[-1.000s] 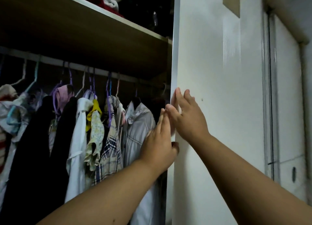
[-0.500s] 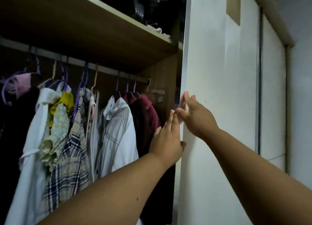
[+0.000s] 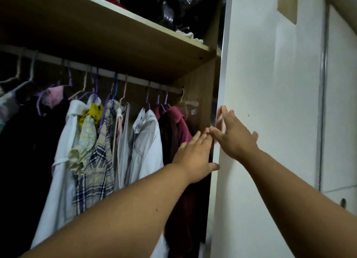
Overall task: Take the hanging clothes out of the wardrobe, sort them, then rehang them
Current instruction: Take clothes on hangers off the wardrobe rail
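- Item, left hand: fingers straight and holding nothing, laid against the leading edge of the sliding door.
- Item, right hand: flat on the door's face just right of our left, fingertips at that same edge, gripping nothing.
- Item, hanging clothes: all on the rail, directly left of our left hand, the maroon shirt nearest.
- Axis: rail runs left to right, and the garments hang straight down from it.
- Judgement: our left hand is nearer, and the hooks lie up and left of it.
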A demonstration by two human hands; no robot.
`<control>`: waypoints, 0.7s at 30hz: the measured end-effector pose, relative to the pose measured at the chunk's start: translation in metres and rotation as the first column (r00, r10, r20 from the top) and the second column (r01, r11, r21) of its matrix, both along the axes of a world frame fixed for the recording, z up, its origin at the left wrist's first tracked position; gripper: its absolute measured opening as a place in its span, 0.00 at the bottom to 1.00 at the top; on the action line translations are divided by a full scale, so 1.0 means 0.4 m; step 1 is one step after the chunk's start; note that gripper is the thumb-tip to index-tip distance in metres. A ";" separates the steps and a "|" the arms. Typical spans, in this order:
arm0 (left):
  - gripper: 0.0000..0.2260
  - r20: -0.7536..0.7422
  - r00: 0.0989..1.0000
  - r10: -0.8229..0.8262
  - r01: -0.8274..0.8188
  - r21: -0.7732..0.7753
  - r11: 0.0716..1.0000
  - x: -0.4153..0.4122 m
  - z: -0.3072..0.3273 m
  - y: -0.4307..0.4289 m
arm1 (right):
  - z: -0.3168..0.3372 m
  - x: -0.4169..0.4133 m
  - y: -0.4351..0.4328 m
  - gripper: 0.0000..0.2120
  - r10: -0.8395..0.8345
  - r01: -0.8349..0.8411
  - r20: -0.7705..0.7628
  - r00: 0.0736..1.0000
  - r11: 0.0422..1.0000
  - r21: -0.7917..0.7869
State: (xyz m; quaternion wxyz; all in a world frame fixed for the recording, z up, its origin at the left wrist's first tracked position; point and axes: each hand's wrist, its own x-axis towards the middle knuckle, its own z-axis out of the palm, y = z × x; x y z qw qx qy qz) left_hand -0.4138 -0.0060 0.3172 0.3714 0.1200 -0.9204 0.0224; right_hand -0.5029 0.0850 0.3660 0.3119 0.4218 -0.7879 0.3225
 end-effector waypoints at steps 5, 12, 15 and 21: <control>0.41 -0.032 0.980 0.195 -0.195 -0.011 0.981 0.216 -0.055 -0.012 | -0.101 0.114 0.017 0.28 0.169 -0.183 -0.161 0.972 0.980 -0.073; 0.37 -0.021 0.866 0.499 -0.496 -0.145 0.856 0.607 -0.143 -0.036 | -0.164 0.351 -0.073 0.27 0.455 -0.441 -0.217 0.864 0.890 0.113; 0.34 -0.028 0.825 0.564 -0.560 -0.164 0.812 0.768 -0.167 -0.040 | -0.179 0.481 -0.122 0.28 0.526 -0.503 -0.219 0.822 0.850 0.155; 0.33 -0.076 0.800 0.595 -0.594 -0.235 0.769 1.026 -0.171 -0.068 | -0.208 0.765 -0.193 0.28 0.587 -0.577 -0.245 0.772 0.808 0.117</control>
